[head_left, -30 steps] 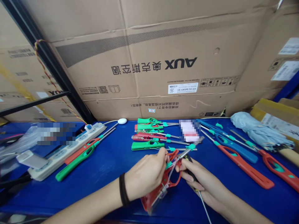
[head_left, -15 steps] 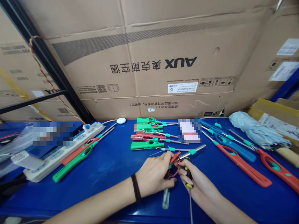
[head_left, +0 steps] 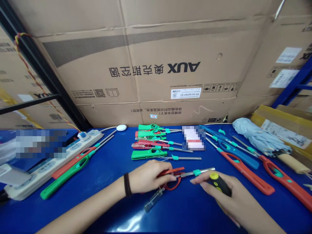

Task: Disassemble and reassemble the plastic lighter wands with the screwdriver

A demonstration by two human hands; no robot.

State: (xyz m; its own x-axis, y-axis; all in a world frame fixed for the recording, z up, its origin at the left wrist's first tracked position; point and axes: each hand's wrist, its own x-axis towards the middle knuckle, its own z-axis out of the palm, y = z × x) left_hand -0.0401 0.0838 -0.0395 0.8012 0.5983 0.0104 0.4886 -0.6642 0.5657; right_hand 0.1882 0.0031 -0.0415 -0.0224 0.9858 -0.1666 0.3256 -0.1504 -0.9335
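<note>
My left hand point(head_left: 152, 178) is closed around the red handle of a long-nosed lighter point(head_left: 173, 186), whose casing looks taken apart. A clear fuel tank point(head_left: 153, 201) hangs out below the fingers. The lighter's metal tube point(head_left: 207, 170) points right and carries a teal piece point(head_left: 197, 173). My right hand point(head_left: 225, 195) grips a screwdriver point(head_left: 220, 184) by its black and yellow handle; the shaft is out of sight. Its fingertips are close to the tube, and whether they touch it I cannot tell.
Several partly opened green and red lighters point(head_left: 149, 154) lie behind my hands. More lighters point(head_left: 246, 169) rest at the right, near a folded umbrella point(head_left: 260, 135). At left are a power strip point(head_left: 46, 167) and two lighters point(head_left: 65, 177). A cardboard box point(head_left: 146, 42) stands behind the blue table point(head_left: 102, 211).
My right hand has moved right, off the lighter's handle, and the screwdriver has turned in it. My left hand still holds the lighter; the clear tank now slants down to the left. The view has shifted slightly.
</note>
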